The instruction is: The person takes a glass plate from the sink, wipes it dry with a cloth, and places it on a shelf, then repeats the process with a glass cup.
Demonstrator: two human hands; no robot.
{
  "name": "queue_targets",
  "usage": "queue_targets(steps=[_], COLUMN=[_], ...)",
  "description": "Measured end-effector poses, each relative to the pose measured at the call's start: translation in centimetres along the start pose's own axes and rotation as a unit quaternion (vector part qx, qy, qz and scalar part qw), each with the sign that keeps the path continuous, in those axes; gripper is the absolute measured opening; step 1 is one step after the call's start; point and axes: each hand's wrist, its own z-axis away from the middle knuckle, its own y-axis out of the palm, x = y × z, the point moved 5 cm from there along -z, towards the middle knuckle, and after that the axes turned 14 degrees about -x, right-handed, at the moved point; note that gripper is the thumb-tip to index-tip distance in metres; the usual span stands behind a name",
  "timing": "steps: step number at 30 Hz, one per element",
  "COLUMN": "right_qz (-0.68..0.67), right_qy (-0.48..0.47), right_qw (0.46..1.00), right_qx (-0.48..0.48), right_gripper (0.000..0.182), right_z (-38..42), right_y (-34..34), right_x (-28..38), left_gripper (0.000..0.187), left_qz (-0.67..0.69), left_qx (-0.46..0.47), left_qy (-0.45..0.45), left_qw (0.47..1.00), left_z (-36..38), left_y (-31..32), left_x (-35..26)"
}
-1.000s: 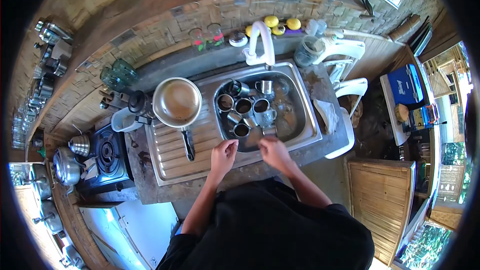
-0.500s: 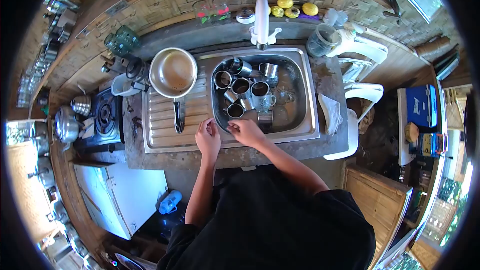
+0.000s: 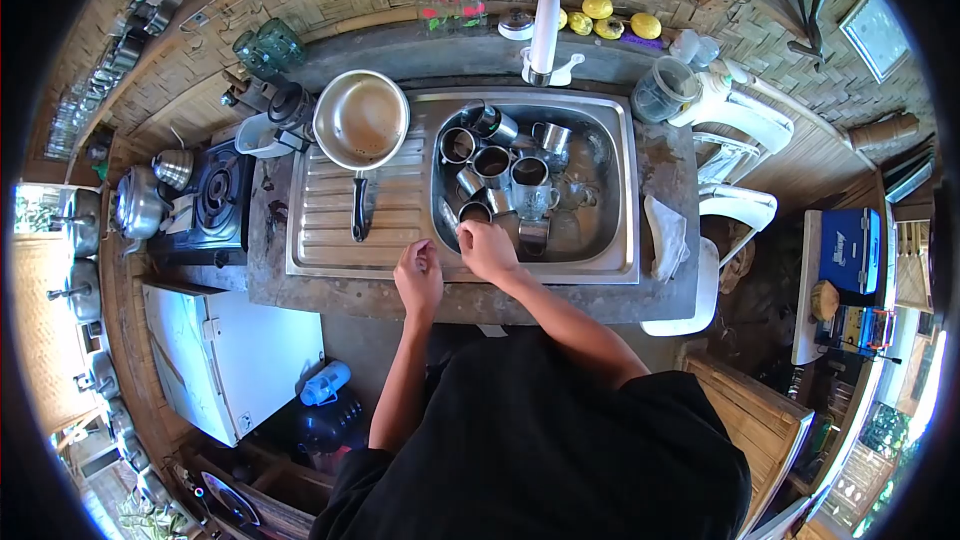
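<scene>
My right hand (image 3: pixel 487 249) is at the near edge of the sink basin (image 3: pixel 606 240), its fingers closed at the near side of a metal mug (image 3: pixel 474 209). The fingers hide the near part of that mug. My left hand (image 3: pixel 418 276) hangs over the front edge of the drainboard, fingers curled in, and I see nothing in them. Behind the mug, several more metal mugs (image 3: pixel 491 162) crowd the left half of the basin. A clear glass mug (image 3: pixel 536 202) stands among them, and another metal mug (image 3: pixel 534 233) lies to the right.
A saucepan (image 3: pixel 362 120) with a black handle rests on the ribbed drainboard (image 3: pixel 325 220). The white faucet (image 3: pixel 545 35) rises behind the basin. A white cloth (image 3: pixel 665 235) lies on the right counter, near a plastic container (image 3: pixel 662 90). The gas stove (image 3: pixel 215 202) is at left.
My right hand has moved up to the nearest mug, its fingers now over the near side. My left hand stays about where it was. The whole view has shifted slightly.
</scene>
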Motion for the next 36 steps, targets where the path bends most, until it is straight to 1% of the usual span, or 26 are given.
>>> queue_targets(steps=[1, 4, 5, 6, 8, 9, 12, 13, 15, 16, 18, 20, 21, 22, 23, 24, 25, 26, 27, 28, 29, 30, 32, 34, 35, 36], right_qz=[-0.021, -0.071, -0.136, -0.218, -0.374, -0.387, -0.471, -0.478, -0.460, -0.451, -0.368, -0.271, -0.215, -0.160, -0.103, -0.043, -0.035, 0.004, 0.042, 0.080, 0.100, 0.107, 0.123, 0.097, 0.072, 0.046], right_qy=[-0.009, 0.081, 0.085, 0.152, 0.278, 0.305, 0.384, 0.384, 0.327, 0.298, 0.213, 0.127, 0.094, 0.031, -0.031, -0.092, -0.100, -0.129, -0.157, -0.184, -0.186, -0.185, -0.183, -0.172, -0.162, -0.151], right_qw=[1.000, 0.994, 0.987, 0.964, 0.885, 0.870, 0.794, 0.789, 0.823, 0.838, 0.899, 0.945, 0.958, 0.967, 0.970, 0.965, 0.963, 0.959, 0.953, 0.946, 0.948, 0.949, 0.950, 0.949, 0.950, 0.950], right_qx=[-0.019, 0.004, -0.010, -0.001, 0.017, 0.025, -0.015, -0.035, -0.066, -0.081, -0.109, -0.131, -0.167, -0.193, -0.219, -0.244, -0.249, -0.252, -0.254, -0.254, -0.237, -0.233, -0.223, -0.245, -0.257, -0.268], right_gripper=[0.014, 0.015, 0.017, 0.018, 0.019, 0.021, 0.021, 0.022, 0.021, 0.021, 0.020, 0.021, 0.014, 0.012, 0.011, 0.010, 0.018, 0.019, 0.021, 0.022, 0.027, 0.027, 0.028, 0.023, 0.022, 0.021], right_z=[0.0, -0.5, -0.5, -0.4, -0.3, -0.3, 0.2, 0.4, 0.0, -0.2, -0.3, -0.2, 0.1, 0.5, 0.9, 1.5, 2.1, 2.7, 3.3, 3.9, 4.5, 5.0, 5.8, 5.9, 6.0, 6.0], right_y=[-0.8, -2.5, -3.3, -3.9, -5.3, -6.5, -9.6, -10.6, -12.6, -13.5, -15.4, -16.7, -17.5, -18.4, -19.4, -20.0, -20.1, -20.3, -20.7, -20.9, -20.4, -20.6, -21.0, -22.7, -23.6, -24.7], right_x=[0.0, -0.8, -1.2, -2.1, -4.0, -5.0, -7.3, -7.7, -8.0, -7.8, -7.2, -5.9, -4.7, -3.3, -2.0, -1.2, -1.0, -0.8, -0.4, -0.1, -0.9, -1.1, -1.6, -1.9, -2.1, -2.2], left_gripper=[0.018, 0.019, 0.018, 0.018, 0.018, 0.018, 0.017, 0.018, 0.019, 0.020, 0.023, 0.040, 0.049, 0.059, 0.081, 0.086, 0.091, 0.097, 0.099, 0.099, 0.099, 0.100, 0.095, 0.093, 0.092, 0.092], left_qz=[0.002, 0.018, 0.028, 0.037, 0.055, 0.065, 0.076, 0.076, 0.076, 0.109, 0.175, 0.237, 0.266, 0.293, 0.318, 0.351, 0.382, 0.410, 0.402, 0.429, 0.455, 0.480, 0.487, 0.502, 0.501, 0.496], left_qx=[0.003, 0.004, -0.001, -0.006, -0.004, -0.002, 0.011, 0.022, 0.043, 0.056, 0.084, 0.157, 0.193, 0.228, 0.263, 0.275, 0.286, 0.297, 0.292, 0.301, 0.307, 0.313, 0.352, 0.389, 0.391, 0.401], left_qy=[-0.005, -0.015, -0.016, -0.017, -0.019, -0.019, -0.014, -0.015, -0.013, -0.029, -0.063, -0.162, -0.211, -0.259, -0.296, -0.338, -0.379, -0.419, -0.414, -0.430, -0.447, -0.463, -0.461, -0.464, -0.489, -0.496], left_qw=[1.000, 1.000, 0.999, 0.999, 0.998, 0.998, 0.997, 0.997, 0.996, 0.992, 0.979, 0.945, 0.921, 0.892, 0.861, 0.829, 0.793, 0.754, 0.763, 0.735, 0.706, 0.676, 0.653, 0.618, 0.597, 0.590], left_z=[0.2, 0.5, 0.5, 0.5, 0.7, 0.8, 1.2, 1.4, 1.8, 2.1, 2.6, 3.5, 3.8, 4.1, 4.5, 4.7, 4.9, 5.3, 5.6, 6.2, 6.8, 7.3, 8.2, 8.9, 9.4, 9.8], left_y=[0.3, 1.1, 1.3, 1.3, 1.6, 1.9, 2.8, 3.2, 4.1, 4.8, 6.4, 8.6, 9.8, 10.9, 12.4, 13.1, 13.5, 13.9, 14.6, 15.5, 16.5, 17.1, 18.1, 19.0, 19.4, 19.7], left_x=[-0.1, -1.1, -1.7, -2.1, -2.9, -3.4, -5.1, -5.7, -6.8, -7.3, -8.3, -8.9, -9.3, -9.6, -9.3, -10.2, -11.4, -12.5, -13.2, -13.4, -13.4, -13.9, -15.0, -16.0, -16.3, -16.4])
